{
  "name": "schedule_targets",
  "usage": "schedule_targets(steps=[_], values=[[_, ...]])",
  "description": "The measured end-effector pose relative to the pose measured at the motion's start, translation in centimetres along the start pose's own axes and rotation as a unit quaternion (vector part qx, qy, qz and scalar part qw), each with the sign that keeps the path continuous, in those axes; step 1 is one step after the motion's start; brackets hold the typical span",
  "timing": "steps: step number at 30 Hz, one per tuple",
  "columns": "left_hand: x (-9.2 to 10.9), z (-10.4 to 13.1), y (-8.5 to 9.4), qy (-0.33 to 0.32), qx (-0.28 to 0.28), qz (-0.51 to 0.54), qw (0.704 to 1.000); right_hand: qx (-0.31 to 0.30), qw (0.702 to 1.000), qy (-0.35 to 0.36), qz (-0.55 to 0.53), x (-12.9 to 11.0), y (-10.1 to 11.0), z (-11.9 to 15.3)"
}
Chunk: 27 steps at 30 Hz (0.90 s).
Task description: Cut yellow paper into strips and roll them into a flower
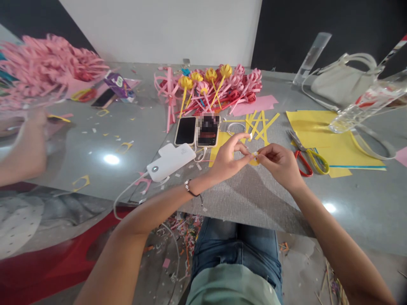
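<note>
My left hand (229, 156) and my right hand (277, 162) meet over the table, fingertips pinched together on a small piece of yellow paper (254, 162). A white bit shows at the fingertips; my fingers hide most of the piece. Just beyond lie several cut yellow paper strips (262, 127). Right of my right hand rest scissors (310, 156) with one red and one yellow handle, blades half apart. Two phones (186, 130) lie beyond my left hand, with a white power bank (171, 162) and its cable nearer to me.
Pink, red and yellow paper flowers (211, 84) are heaped at the back. Yellow sheets (308, 123), a tilted clear bottle (365, 106) and a white handbag (343, 80) occupy the right. At left, another person's arm (28, 148) works near a pink paper pile (51, 61) and a purple carton (119, 86).
</note>
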<state>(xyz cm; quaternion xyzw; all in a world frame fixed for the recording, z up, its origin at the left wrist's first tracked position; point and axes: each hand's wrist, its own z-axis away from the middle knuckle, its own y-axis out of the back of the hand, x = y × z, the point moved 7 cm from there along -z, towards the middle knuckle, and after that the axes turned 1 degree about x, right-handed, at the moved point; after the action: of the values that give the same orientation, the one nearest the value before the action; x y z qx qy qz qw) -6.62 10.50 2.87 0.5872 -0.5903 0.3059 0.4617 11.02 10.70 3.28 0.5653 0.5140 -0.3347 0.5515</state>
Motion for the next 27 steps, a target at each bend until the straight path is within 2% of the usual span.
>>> schedule_targets(steps=[10,18,24,27], values=[[0.3,0.1,-0.1,0.017,-0.003,0.003,1.000,0.023,0.999,0.025,-0.006,-0.1,-0.1,0.2],[0.1,0.0,0.1,0.001,0.003,-0.010,1.000,0.031,0.997,0.055,0.048,-0.2,-0.7,0.9],[-0.7,0.0,0.2,0.040,0.020,0.022,0.999,0.038,0.998,0.032,-0.033,0.6,-0.5,0.6],[-0.7,-0.1,0.5,0.044,0.037,0.023,0.998,0.036,0.998,0.023,-0.036,0.7,-0.3,0.5]])
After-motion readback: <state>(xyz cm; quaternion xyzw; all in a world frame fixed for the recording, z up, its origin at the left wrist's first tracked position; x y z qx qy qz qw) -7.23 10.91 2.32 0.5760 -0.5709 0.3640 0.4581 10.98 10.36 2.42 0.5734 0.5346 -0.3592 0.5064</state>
